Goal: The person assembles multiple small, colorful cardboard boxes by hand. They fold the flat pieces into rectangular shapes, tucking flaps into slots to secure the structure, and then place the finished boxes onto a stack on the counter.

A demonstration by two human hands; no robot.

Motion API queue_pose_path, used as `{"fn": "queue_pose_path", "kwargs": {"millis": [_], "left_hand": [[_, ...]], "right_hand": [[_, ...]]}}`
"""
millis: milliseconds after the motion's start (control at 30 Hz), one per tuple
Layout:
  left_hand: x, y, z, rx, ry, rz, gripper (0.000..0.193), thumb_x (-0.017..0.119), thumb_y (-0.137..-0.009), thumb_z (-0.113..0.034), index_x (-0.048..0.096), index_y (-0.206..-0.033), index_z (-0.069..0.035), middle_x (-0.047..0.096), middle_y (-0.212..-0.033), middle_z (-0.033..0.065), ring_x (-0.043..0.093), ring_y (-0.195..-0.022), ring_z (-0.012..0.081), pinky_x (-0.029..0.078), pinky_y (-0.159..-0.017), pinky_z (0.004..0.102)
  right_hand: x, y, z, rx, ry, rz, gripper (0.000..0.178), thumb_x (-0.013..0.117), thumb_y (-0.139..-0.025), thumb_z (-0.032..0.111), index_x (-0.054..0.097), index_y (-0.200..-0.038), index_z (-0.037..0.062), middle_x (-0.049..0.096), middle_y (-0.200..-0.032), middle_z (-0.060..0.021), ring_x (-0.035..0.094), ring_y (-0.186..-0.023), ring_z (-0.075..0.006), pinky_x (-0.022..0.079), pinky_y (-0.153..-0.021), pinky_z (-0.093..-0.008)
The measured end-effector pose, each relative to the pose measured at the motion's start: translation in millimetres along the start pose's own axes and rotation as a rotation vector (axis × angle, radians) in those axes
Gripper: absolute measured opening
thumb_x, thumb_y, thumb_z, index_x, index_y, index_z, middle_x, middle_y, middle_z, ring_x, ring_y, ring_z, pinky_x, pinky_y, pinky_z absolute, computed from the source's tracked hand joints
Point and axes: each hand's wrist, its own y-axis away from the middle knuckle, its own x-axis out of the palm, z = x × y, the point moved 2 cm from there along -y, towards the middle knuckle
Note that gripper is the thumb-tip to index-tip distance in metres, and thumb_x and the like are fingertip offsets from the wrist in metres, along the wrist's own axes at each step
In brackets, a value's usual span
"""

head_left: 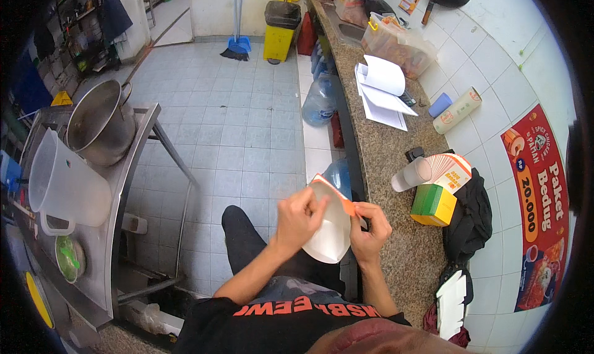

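Observation:
Between my two hands, over my lap, is a partly folded paper food carton (328,239), white inside with an orange-red printed edge. My right hand (371,231) pinches the carton's orange edge between thumb and fingers. On the other side, my left hand (296,223) has its fingers curled at the carton's upper left rim, the thumb reaching over the opening. The carton's outer face is mostly turned away. On the granite counter to the right, a fanned stack of printed orange and white cartons (447,171) lies beside a green and yellow box (433,204).
A clear plastic cup (411,174), a black bag (469,221) and papers (383,91) rest on the counter (396,255). Left is a metal table (139,122) with a large pot (102,122) and a plastic jug (71,181). Water bottles (320,100) stand under the counter.

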Motion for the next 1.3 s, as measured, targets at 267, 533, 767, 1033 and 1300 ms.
{"fn": "queue_pose_path", "kwargs": {"millis": [267,533,767,1033,1300], "left_hand": [[35.8,31.2,27.6,-0.719,1.06,0.14,0.018,0.065,-0.101,-0.015,0.069,-0.106,0.002,0.072,-0.096,0.0102,0.066,-0.077,0.0131,0.054,-0.071,0.0286],[28.0,32.5,-4.2,0.177,0.115,-0.121,0.024,0.068,-0.082,0.009,0.073,-0.104,0.002,0.07,-0.094,0.0179,0.07,-0.084,0.0341,0.055,-0.074,0.039],[32.5,30.0,-17.4,0.237,0.112,-0.033,0.024,0.068,-0.081,0.01,0.071,-0.104,0.005,0.067,-0.099,0.0186,0.068,-0.088,0.0374,0.055,-0.077,0.0429],[15.2,16.1,-20.2,0.084,0.229,0.065,0.012,0.072,-0.083,0.001,0.076,-0.094,0.002,0.073,-0.093,0.0168,0.072,-0.084,0.0316,0.055,-0.072,0.0354],[14.5,13.4,-14.3,0.09,0.274,0.105,0.013,0.073,-0.082,0.003,0.078,-0.094,-0.001,0.076,-0.093,0.0146,0.075,-0.083,0.0266,0.056,-0.072,0.0333]], "right_hand": [[6.8,-0.9,5.3,0.133,0.008,0.206,0.012,0.077,-0.081,-0.006,0.075,-0.091,0.0004,0.072,-0.088,-0.0105,0.071,-0.079,-0.0186,0.055,-0.069,-0.0287],[2.5,15.9,-24.0,0.6,-0.453,0.274,0.01,0.074,-0.09,0.0,0.075,-0.098,-0.0058,0.074,-0.104,-0.0136,0.07,-0.094,-0.015,0.058,-0.081,-0.0292],[-5.5,8.7,-11.4,0.328,-0.336,0.274,0.014,0.075,-0.088,-0.001,0.076,-0.102,-0.0047,0.074,-0.104,-0.0144,0.07,-0.094,-0.0187,0.055,-0.081,-0.0289],[-5.6,5.7,-15.3,0.406,-0.496,0.138,0.01,0.071,-0.093,0.0,0.074,-0.101,-0.0042,0.07,-0.104,-0.0127,0.068,-0.096,-0.0193,0.053,-0.084,-0.0294],[-6.8,6.4,-16.5,0.326,-0.443,0.163,0.011,0.074,-0.09,0.0,0.075,-0.1,-0.003,0.069,-0.1,-0.0113,0.067,-0.094,-0.019,0.052,-0.082,-0.0295]]}}
